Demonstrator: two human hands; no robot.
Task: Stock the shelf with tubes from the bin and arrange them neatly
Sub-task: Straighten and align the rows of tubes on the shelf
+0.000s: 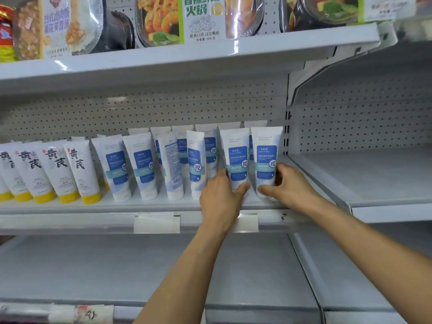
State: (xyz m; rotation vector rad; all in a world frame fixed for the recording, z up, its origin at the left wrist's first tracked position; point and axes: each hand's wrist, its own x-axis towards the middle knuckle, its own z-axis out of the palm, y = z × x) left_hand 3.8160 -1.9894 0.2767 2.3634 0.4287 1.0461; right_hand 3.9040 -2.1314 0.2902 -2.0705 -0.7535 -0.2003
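Note:
Several white tubes with blue labels stand cap-down in two rows on the middle shelf (70,206). My right hand (289,183) grips the rightmost front tube (266,157) near its base, thumb in front and fingers behind. My left hand (222,197) holds the neighbouring front tube (236,155), thumb across its lower end. Further left, one tube (171,164) shows its back label, and the tube beside it (196,160) leans. The bin is out of view.
White tubes with yellow caps (70,169) fill the shelf's left part. Food packs (161,19) sit on the upper shelf. A pegboard back panel (163,104) is behind the tubes. An upright post (287,127) borders the right tube. A bare shelf (374,178) lies to the right, another below.

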